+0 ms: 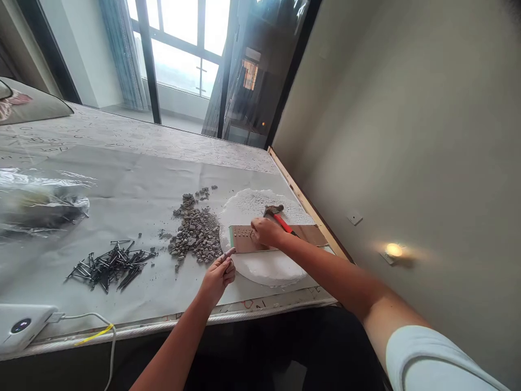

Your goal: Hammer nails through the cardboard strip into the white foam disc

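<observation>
My right hand (265, 232) is closed over a flat brown board (244, 247), fingers pinched together near small raised dots in rows at its left end. What they hold, if anything, is hidden. A claw hammer (281, 220) with a red handle lies just beyond that hand, partly over the board. The board rests across a round white foam-like slab (268, 266). My left hand (222, 274) is closed at the slab's left edge, a small greyish tip showing at its fingers that I cannot make out. Close beyond it is a heap of grey gravel (195, 233).
A pile of dark nails (112, 266) lies left on the grey sheet (134, 190). Further left sits a clear plastic bag (44, 206). A white power bank (24, 326) with a cable is at the front left. A wooden edge (301, 193) runs beside the wall.
</observation>
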The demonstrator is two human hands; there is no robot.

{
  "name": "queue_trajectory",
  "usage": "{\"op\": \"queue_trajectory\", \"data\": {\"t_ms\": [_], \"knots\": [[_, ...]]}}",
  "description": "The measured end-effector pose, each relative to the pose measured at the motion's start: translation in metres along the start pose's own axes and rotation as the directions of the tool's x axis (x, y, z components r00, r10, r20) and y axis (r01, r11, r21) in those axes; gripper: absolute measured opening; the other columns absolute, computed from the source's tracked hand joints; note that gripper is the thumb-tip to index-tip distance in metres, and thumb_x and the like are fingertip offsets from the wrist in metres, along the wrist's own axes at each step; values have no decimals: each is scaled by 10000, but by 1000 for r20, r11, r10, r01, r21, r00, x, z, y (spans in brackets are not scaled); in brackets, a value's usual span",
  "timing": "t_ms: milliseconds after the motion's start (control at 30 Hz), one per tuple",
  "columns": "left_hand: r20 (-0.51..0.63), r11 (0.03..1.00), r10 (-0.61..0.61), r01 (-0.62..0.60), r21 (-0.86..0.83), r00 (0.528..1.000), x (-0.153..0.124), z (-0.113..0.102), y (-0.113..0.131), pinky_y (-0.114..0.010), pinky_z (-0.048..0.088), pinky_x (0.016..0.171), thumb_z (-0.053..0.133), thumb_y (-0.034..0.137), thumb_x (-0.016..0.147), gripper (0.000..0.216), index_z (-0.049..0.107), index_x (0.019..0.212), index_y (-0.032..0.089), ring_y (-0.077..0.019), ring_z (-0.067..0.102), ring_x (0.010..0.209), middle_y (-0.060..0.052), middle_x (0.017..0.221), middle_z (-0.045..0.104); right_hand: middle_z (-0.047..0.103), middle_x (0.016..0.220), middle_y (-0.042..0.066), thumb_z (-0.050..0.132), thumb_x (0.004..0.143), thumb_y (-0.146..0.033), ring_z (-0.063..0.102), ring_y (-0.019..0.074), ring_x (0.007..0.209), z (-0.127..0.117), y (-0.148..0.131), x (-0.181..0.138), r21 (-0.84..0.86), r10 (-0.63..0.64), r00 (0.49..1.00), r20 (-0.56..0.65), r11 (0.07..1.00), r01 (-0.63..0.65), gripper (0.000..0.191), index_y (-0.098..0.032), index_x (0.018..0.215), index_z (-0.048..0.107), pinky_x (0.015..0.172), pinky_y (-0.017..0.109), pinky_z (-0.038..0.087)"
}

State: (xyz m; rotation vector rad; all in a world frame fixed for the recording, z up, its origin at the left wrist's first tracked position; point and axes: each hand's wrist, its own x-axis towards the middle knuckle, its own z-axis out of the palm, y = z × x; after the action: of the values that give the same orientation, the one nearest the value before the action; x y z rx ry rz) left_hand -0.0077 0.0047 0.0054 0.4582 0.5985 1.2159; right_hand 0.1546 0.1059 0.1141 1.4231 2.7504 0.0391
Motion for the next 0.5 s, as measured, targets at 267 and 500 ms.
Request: {"op": "queue_trajectory", "data": {"t_ms": [267, 500], "knots": [[8, 997, -14, 14, -82, 1000, -5, 5, 3, -184, 326, 496, 669, 160, 720, 349, 581, 1056, 129, -60, 407, 515, 30, 589, 451, 655, 873, 38, 459, 859, -129, 557, 92, 764, -19, -24, -1, 187, -251, 968, -25, 950, 252, 161, -129, 894, 616, 678, 176, 382], [1, 992, -73, 73, -108, 997, -10, 3, 2, -169, 349, 444, 630, 177, 750, 140, 513, 821, 149, -67, 470, 507, -7, 658, 529, 648, 897, 50, 562, 807, -178, 569, 111, 776, 6, -64, -13, 185, -449, 893, 42, 881, 434, 123, -135, 747, 660, 701, 200, 408]]}}
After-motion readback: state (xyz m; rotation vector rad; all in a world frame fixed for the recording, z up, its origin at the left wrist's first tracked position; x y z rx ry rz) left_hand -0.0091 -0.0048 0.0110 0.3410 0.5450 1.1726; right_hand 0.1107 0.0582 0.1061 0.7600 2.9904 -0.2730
